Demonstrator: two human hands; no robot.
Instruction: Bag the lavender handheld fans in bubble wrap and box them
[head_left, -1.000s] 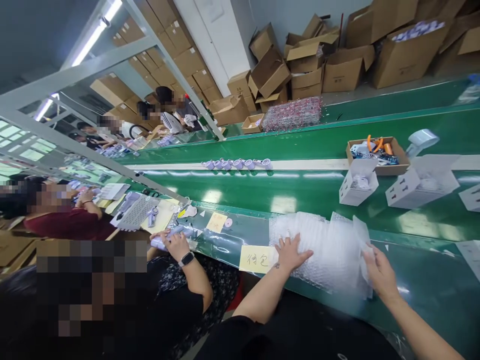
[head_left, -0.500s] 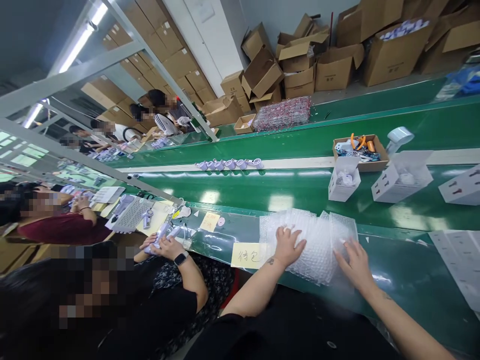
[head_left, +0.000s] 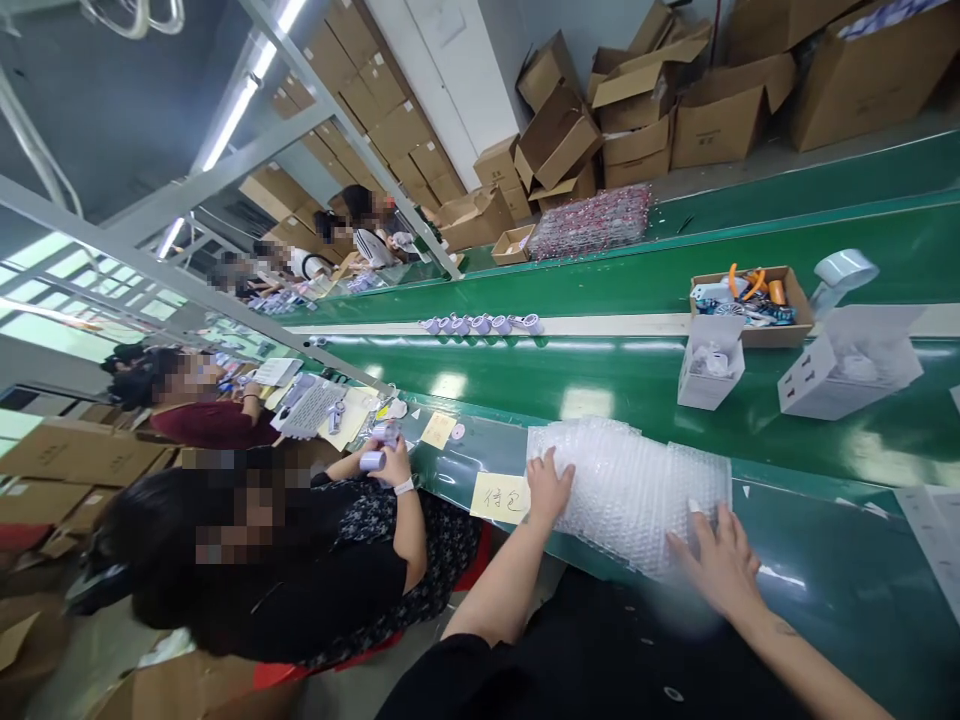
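Note:
Overlapping clear bubble wrap sheets (head_left: 619, 490) lie fanned out on the green work surface before me. At their left edge rests my left hand (head_left: 550, 488), fingers apart, touching the wrap beside a yellow paper note (head_left: 497, 498) with handwriting. My right hand (head_left: 718, 560) lies with spread fingers on the lower right corner of the sheets. Neither hand grips anything. Beyond the wrap, two open white boxes (head_left: 711, 375) with plastic-wrapped contents stand on the green belt.
Behind the boxes sits a cardboard tray (head_left: 750, 305) of tools next to a tape roll (head_left: 846, 272). Several lilac devices (head_left: 480, 325) line the middle ledge. On my left, a co-worker (head_left: 330, 570) in black holds a lilac device. White printed sheets (head_left: 934, 535) lie at right.
My view has turned left. My left hand has slid to the left edge of the bubble wrap, and the sheets now lie more evenly fanned. The right hand stays at the right side.

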